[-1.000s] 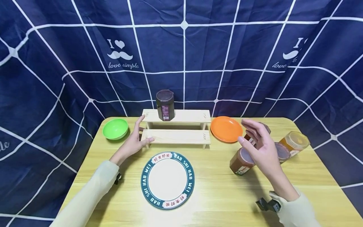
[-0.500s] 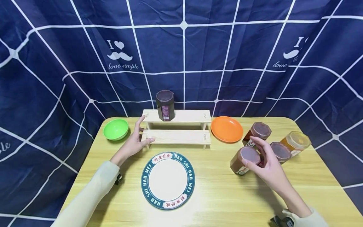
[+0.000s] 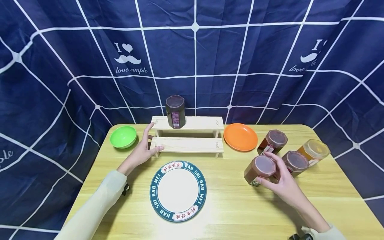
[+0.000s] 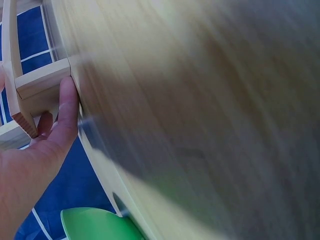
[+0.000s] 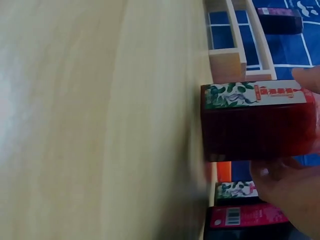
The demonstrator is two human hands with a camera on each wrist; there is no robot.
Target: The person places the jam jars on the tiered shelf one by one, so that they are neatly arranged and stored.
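Observation:
A two-tier wooden shelf rack stands at the back of the table. My left hand holds its left end, thumb on the lower board, fingers along the side; the left wrist view shows the fingers against the wood. On the upper board a dark jar with a purple label stands upright. At the right, my right hand grips a reddish-brown jar, thumb and fingers on opposite sides. In the right wrist view this jar shows dark red contents and a flowered label; its base looks on or very near the table.
Close behind the gripped jar stand two dark red jars, one farther back and one to the right, plus an amber jar. An orange plate, a green bowl and a teal-rimmed white plate lie on the table.
My right hand has come down from above the jars, and its thumb and fingers have closed round the nearest reddish-brown jar. My left hand stays on the rack.

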